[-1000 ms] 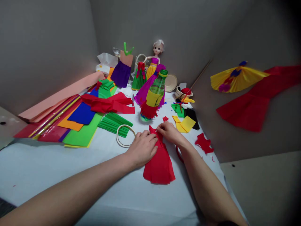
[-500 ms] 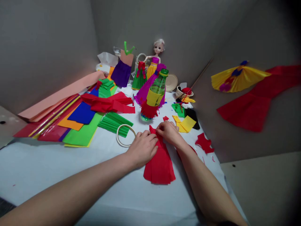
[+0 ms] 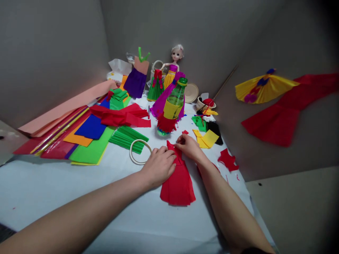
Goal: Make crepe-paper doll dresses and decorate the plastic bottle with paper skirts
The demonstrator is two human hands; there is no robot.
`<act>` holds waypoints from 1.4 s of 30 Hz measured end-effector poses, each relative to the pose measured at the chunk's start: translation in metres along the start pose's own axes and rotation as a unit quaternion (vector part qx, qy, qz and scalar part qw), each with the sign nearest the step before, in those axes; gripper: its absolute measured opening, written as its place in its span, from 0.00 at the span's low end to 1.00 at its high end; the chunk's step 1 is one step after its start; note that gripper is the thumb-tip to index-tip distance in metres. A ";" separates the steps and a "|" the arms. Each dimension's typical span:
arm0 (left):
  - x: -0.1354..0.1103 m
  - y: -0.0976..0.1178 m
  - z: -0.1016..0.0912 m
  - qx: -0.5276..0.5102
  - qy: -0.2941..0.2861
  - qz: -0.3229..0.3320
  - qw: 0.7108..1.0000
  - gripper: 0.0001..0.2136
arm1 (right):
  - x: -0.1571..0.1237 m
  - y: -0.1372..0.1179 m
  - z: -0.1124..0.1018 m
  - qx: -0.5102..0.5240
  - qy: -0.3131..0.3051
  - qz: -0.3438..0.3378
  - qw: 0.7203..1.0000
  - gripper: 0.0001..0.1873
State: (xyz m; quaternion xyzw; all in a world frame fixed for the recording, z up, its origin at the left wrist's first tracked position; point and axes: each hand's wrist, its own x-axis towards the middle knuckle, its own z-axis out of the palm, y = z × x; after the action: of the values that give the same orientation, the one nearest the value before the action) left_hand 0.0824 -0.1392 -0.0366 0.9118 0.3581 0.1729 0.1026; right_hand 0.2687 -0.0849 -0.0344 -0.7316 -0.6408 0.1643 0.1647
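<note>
A red paper dress (image 3: 178,185) with a flared skirt lies flat on the white-covered table. My left hand (image 3: 160,164) rests across its upper left side, fingers laid over the paper and pressing it down. At the neckline on the right, my right hand (image 3: 188,146) has thumb and forefinger pinched together. A tiny pale spot shows by those fingertips, too small to name. Just left of my left hand is a roll of tape (image 3: 130,155). Beyond both hands stands a green bottle (image 3: 178,95) with a yellow band and red fringe.
Coloured paper sheets (image 3: 90,146) and pleated green paper (image 3: 128,138) lie on the left. A doll (image 3: 174,67) and paper dresses stand at the back. Red scraps (image 3: 228,159) and yellow paper (image 3: 210,138) are on the right. A red paper dress (image 3: 275,120) hangs on the right wall.
The whole view has shifted slightly, so things sit a little further left. My right fingertips have moved slightly at the neckline; my left hand stays on the dress.
</note>
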 end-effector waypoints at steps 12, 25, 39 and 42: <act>-0.002 -0.001 0.000 -0.004 0.003 0.007 1.000 0.17 | -0.012 0.018 -0.007 -0.013 0.020 0.003 1.000 0.11; -0.004 0.000 -0.001 0.000 -0.004 0.008 1.000 0.16 | -0.009 0.020 -0.006 0.014 0.007 -0.028 1.000 0.13; -0.005 -0.001 0.002 -0.001 0.001 0.009 1.000 0.17 | -0.020 0.008 -0.006 0.005 0.006 0.033 0.999 0.17; -0.005 -0.001 0.002 -0.012 0.002 0.008 1.000 0.16 | -0.021 0.006 -0.007 0.051 0.000 0.019 0.999 0.15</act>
State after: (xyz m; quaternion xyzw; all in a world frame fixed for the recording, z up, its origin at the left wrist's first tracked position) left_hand 0.0789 -0.1422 -0.0403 0.9129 0.3491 0.1799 0.1115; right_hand 0.2748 -0.1064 -0.0308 -0.7347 -0.6171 0.1997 0.1990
